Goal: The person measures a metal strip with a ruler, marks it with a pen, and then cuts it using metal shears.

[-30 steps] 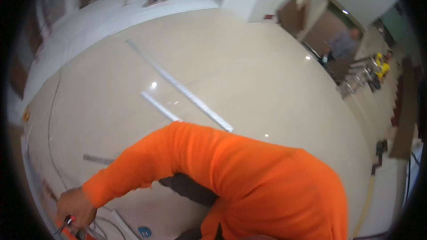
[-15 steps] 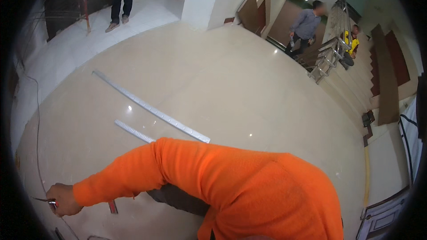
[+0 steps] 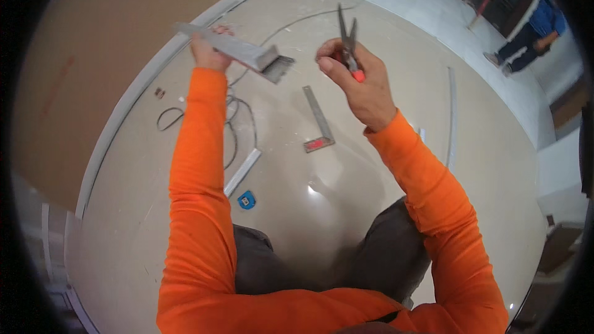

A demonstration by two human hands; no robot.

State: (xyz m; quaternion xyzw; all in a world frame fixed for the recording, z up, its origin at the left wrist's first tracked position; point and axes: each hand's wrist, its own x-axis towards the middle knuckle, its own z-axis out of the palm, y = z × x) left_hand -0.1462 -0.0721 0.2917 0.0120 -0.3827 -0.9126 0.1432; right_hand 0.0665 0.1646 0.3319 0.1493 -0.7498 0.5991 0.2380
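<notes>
My left hand [image 3: 209, 54] is raised and grips a short grey metal channel piece [image 3: 238, 51], its cut end pointing right. My right hand [image 3: 357, 83] holds red-handled metal snips [image 3: 348, 42] with the blades pointing up and slightly apart, a little to the right of the channel's end. Both arms wear orange sleeves. Below them my dark trousers show above the glossy beige floor.
On the floor lie a metal square with a red base [image 3: 319, 120], a short metal strip [image 3: 242, 172], a blue tape measure [image 3: 246, 200] and a looped dark cable [image 3: 230, 117]. A long metal track [image 3: 133, 96] edges a brown board. A person in blue [image 3: 533, 28] stands far right.
The view has swung round. Before, my arm reached down to the floor at the lower left; now both hands are lifted in front of me with the channel and the snips.
</notes>
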